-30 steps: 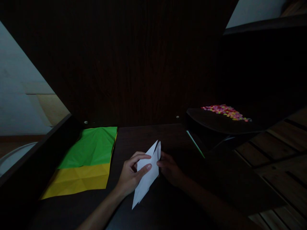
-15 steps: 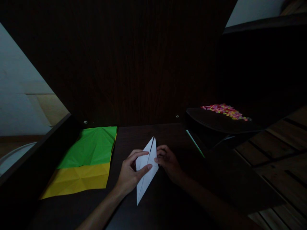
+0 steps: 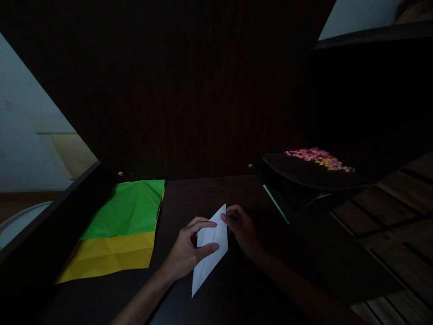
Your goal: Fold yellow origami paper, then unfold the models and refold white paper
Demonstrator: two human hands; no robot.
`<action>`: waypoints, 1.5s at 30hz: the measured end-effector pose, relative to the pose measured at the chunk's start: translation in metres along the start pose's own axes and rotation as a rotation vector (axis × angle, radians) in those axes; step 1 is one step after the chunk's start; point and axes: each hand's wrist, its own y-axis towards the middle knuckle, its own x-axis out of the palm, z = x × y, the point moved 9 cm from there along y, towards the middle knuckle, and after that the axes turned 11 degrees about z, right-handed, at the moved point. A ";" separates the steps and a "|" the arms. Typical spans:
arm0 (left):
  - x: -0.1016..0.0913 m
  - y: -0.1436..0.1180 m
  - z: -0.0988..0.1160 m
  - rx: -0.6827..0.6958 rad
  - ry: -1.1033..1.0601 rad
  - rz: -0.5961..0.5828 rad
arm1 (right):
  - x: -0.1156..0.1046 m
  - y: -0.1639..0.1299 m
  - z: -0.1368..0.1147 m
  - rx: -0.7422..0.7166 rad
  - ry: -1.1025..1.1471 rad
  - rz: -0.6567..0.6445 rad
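Dim light. We see the folded white paper (image 3: 209, 250), a long pointed shape, lying near the front middle of the dark bench (image 3: 209, 189). Left hand (image 3: 187, 248) grips its left edge, thumb laid across the top face, fingers curled behind. Right hand (image 3: 241, 230) pinches the upper tip between its fingertips. To the left, a green sheet (image 3: 130, 207) overlaps a yellow sheet (image 3: 108, 257). Far right, a dark tray (image 3: 304, 174) carries small multicoloured pieces (image 3: 318, 158).

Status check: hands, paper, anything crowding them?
Left hand and right hand both pinching folded white paper. Paper low over dark desk. Green sheet lies apart, left.
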 end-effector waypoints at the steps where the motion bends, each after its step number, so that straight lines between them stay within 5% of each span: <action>1: 0.000 0.000 0.000 0.002 0.011 -0.007 | 0.000 0.000 0.002 0.019 0.006 0.006; 13: 0.003 -0.001 0.001 0.013 0.079 -0.036 | -0.009 0.005 0.012 0.110 0.126 0.108; 23: 0.004 -0.002 -0.002 -0.020 0.068 -0.050 | -0.015 0.008 0.001 0.006 0.111 0.143; 28: -0.003 0.000 0.002 -0.009 0.036 0.045 | -0.004 0.002 0.000 0.017 0.126 0.049; 35: -0.020 0.003 0.006 0.017 0.001 0.230 | 0.024 -0.015 0.012 0.110 0.014 -0.265; 45: -0.023 0.004 -0.013 -0.147 -0.133 0.256 | 0.010 -0.005 -0.005 -0.059 0.013 -0.115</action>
